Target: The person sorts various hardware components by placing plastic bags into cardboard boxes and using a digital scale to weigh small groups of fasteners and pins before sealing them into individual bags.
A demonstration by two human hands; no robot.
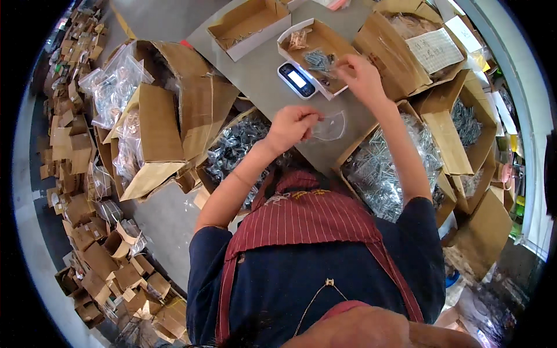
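Note:
My left hand (293,126) pinches the edge of a small clear plastic bag (332,126) above the grey table. Over the near end of an open white-rimmed cardboard tray (341,46), my right hand (361,78) has its fingers drawn together; whatever lies between them is too small to make out. Inside that tray are a pile of silvery screws (317,60), a heap of copper-coloured small parts (299,39) and a few darker bits near my right fingertips. Against the tray's left side stands a small digital device (297,80) with a lit screen.
Another shallow carton (246,28) stands at the far left of the table. Boxes of bagged hardware (239,152) and long screws (386,165) flank me closely. Taller cartons rise on the left (159,124) and right (400,49). Many boxes line the floor at far left.

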